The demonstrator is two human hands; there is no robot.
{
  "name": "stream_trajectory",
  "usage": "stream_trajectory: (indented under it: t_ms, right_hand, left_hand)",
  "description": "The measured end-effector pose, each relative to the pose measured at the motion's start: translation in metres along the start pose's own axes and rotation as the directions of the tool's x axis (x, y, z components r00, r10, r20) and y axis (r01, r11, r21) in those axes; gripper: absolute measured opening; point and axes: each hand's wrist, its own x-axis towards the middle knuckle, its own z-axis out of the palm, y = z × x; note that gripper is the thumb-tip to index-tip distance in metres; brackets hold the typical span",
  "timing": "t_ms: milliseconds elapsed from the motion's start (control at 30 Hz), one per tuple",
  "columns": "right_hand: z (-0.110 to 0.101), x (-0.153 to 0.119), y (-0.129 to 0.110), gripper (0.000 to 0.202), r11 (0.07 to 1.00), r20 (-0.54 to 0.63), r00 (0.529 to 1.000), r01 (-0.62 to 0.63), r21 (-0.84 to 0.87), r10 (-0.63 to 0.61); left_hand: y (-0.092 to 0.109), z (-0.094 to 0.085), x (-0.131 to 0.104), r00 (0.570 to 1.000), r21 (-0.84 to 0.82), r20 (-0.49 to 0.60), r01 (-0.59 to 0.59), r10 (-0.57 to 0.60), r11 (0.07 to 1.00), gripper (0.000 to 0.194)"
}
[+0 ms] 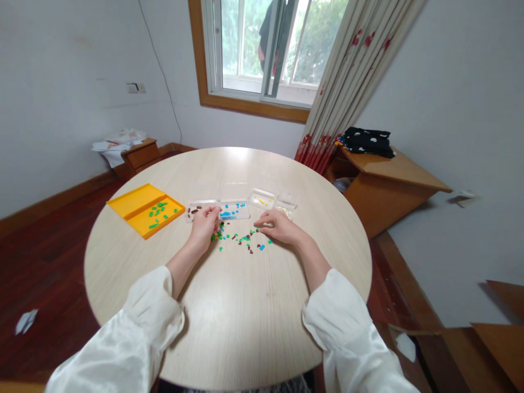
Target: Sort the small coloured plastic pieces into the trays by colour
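Note:
My left hand [205, 226] is closed, fingertips pinched together at the left end of a scattered pile of small toy bricks [244, 238]. What it holds, if anything, is too small to make out. My right hand [278, 226] hovers low over the pile's right side, fingers bent and apart, with nothing visible between them. The loose bricks are green, brown, blue and a few yellow. Just behind my hands lie clear plastic boxes: one with brown bricks [195, 210], one with blue bricks [231, 212], one with yellow bricks [262, 200]. Pale pieces [285, 207] lie in another, partly hidden by my right hand.
An open orange case [135, 201] with several green bricks [157, 212] sits at the left of the round table [237, 316]. Beyond are a window [270, 49], a curtain [344, 71] and a wooden cabinet [388, 185] with dark cloth [368, 143] on top.

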Motion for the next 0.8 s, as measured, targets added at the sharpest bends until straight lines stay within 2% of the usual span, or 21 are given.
stream_trajectory:
  t_ms: [167,267,400,533,600,700,800]
  right_hand:
    - [0.004,0.003,0.005,0.011,1.0,0.033,0.999,0.019,0.019,-0.019]
    - [0.004,0.003,0.002,0.008,0.999,0.029,0.999,-0.023,0.036,0.022]
    - [0.001,0.003,-0.01,0.011,0.993,-0.062,0.992,-0.11,0.04,0.113]
    - [0.004,0.006,-0.023,0.013,0.986,-0.158,0.981,-0.089,0.144,0.112]
    - [0.009,0.007,-0.03,0.012,0.971,-0.149,0.983,-0.072,0.229,0.109]
    - [0.017,0.009,-0.041,0.013,0.94,-0.103,0.989,-0.068,0.334,0.108]
    - [0.02,0.009,-0.049,0.013,0.92,-0.066,0.991,-0.085,0.382,0.119]
  left_hand:
    - [0.0,-0.001,0.0,1.0,0.001,0.02,0.006,-0.006,1.0,0.016]
    - [-0.002,-0.001,0.001,0.999,-0.003,0.04,0.004,-0.004,1.0,0.018]
    - [-0.004,-0.001,0.0,0.996,0.046,0.082,-0.027,0.023,0.999,0.019]
    - [-0.005,0.002,-0.003,0.983,0.223,0.129,-0.155,0.128,0.963,0.012]
    - [-0.005,0.004,-0.006,0.96,0.292,0.177,-0.263,0.218,0.92,0.011]
    - [-0.005,0.006,-0.011,0.892,0.373,0.309,-0.432,0.329,0.821,0.011]
    - [-0.004,0.006,-0.015,0.851,0.399,0.412,-0.49,0.326,0.775,0.009]
